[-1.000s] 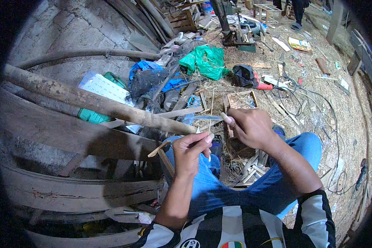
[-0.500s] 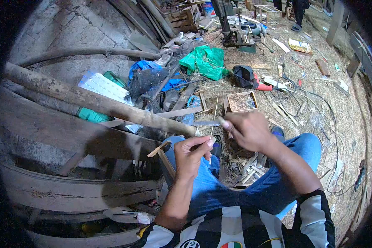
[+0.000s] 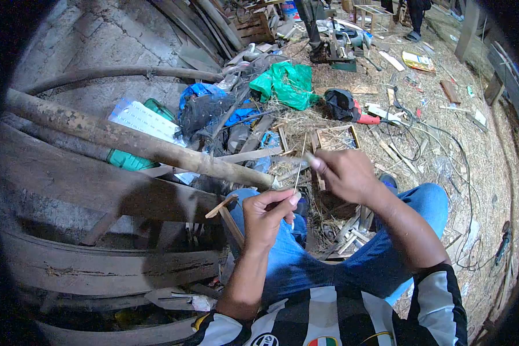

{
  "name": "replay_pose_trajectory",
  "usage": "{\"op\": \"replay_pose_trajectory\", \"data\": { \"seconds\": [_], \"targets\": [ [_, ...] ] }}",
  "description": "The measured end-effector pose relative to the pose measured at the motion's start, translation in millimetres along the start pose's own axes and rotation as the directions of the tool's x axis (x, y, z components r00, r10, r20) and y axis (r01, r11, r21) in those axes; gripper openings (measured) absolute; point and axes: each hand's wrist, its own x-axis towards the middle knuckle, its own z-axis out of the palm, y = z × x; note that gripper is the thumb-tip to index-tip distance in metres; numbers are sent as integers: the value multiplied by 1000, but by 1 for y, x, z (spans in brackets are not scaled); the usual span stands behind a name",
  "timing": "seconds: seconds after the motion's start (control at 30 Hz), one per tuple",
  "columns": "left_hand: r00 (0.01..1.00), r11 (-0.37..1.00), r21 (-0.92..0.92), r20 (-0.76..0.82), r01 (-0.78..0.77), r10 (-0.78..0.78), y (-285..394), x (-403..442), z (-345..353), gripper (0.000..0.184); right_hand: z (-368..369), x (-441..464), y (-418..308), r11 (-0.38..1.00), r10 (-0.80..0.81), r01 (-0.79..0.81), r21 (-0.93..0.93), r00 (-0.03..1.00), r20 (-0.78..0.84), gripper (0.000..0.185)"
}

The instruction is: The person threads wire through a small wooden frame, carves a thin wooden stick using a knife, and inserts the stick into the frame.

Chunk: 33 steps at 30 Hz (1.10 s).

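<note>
In the middle of the head view, above my bent knees, the thin stick [image 3: 297, 177] stands nearly upright in my left hand [image 3: 260, 219]. The thumb and the forefinger are pinched closed on its lower part; its upper end is free. My right hand [image 3: 349, 177] is curled closed around the grip of a blade [image 3: 290, 160], which is blurred and points across the stick; if they touch, I cannot tell. Behind this hand lies a wooden box [image 3: 355, 137] with small pieces inside. To work well here, I think the pinch should be firm but gentle, the strokes light and at a low angle, and the edge directed away from the left thumb.
</note>
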Motion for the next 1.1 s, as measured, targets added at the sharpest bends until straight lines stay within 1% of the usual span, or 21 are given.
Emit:
{"op": "replay_pose_trajectory", "data": {
  "seconds": [0.07, 0.1, 0.13, 0.17, 0.2, 0.23, 0.27, 0.33, 0.4, 0.47, 0.5, 0.57, 0.67, 0.73, 0.8, 0.87, 0.93, 0.97, 1.03, 1.07, 1.1],
  "targets": [
    [999, 999, 0, 8, 35, -35, -3, -1, -2, 14, -8, 8, 11, 988, 149, -150, 34, 988, 24, 40],
    [999, 999, -1, 11, 33, -33, -3, -1, -3, 14, -4, 9, 17, 988, 150, -150, 32, 989, 21, 40],
    [998, 999, 16, 28, 47, -48, -4, -2, -3, 14, 5, 11, 25, 960, 108, -83, 267, 991, -77, 42],
    [997, 997, 32, 45, 65, -66, -5, -2, -3, 15, 11, 11, 31, 878, 90, 7, 479, 980, -178, 44],
    [996, 997, 31, 46, 69, -70, -5, -2, -3, 15, 3, 9, 23, 761, 181, -113, 639, 983, -43, 43],
    [988, 993, 15, 92, 121, -122, -5, -2, -1, 15, 2, 8, 22, 759, 191, -120, 640, 981, -42, 43],
    [977, 986, 2, 136, 168, -166, -4, -1, 1, 15, 1, 9, 21, 702, 233, -172, 691, 972, 5, 40],
    [976, 987, 40, 149, 153, -157, -1, 0, 5, 16, -5, 10, 11, 569, 336, -274, 775, 938, 85, 32],
    [976, 987, 76, 161, 139, -150, 0, 2, 12, 16, -5, 11, 12, 597, 341, -249, 763, 939, 41, 33],
    [993, 980, 198, 102, 30, -51, 0, 4, 19, 19, -2, 11, 15, 623, 344, -228, 748, 939, 0, 34],
    [993, 980, 198, 104, 32, -53, 0, 5, 23, 19, 1, 11, 18, 640, 340, -196, 743, 939, -45, 35],
    [998, 936, 348, 60, -45, 25, 0, 6, 30, 20, 2, 11, 18, 657, 337, -164, 736, 937, -92, 35],
    [996, 943, 332, 86, -35, 7, -2, 7, 34, 18, -3, 11, 18, 706, 374, -236, 668, 925, -68, 38],
    [997, 953, 302, 74, -5, -18, 0, 9, 34, 18, -2, 11, 20, 824, 204, -31, 565, 948, -246, 38],
    [997, 962, 270, 60, 25, -42, 2, 11, 32, 18, -14, 5, 12, 848, 233, -93, 521, 950, -209, 36],
    [1000, 972, 233, 13, -2, -1, 2, 13, 28, 17, -20, 0, 4, 868, 258, -149, 473, 951, -173, 35],
    [1000, 982, 189, -11, -16, 18, 4, 14, 27, 17, -19, -6, -2, 973, 50, -21, 231, 991, -120, 30],
    [999, 989, 144, -32, -28, 33, 5, 14, 25, 18, -17, -9, -5, 972, 45, -16, 234, 992, -120, 30],
    [997, 991, 121, -40, -58, 63, 5, 14, 23, 16, -12, -16, -10, 980, -157, 168, 111, 982, -106, 27],
    [995, 992, 94, -42, -86, 90, 5, 14, 22, 15, -6, -18, -8, 983, -179, 183, 33, 980, -85, 25],
    [995, 992, 95, -44, -87, 91, 7, 14, 22, 15, -5, -19, -11, 982, -182, 185, 34, 980, -85, 25]
  ]
}}
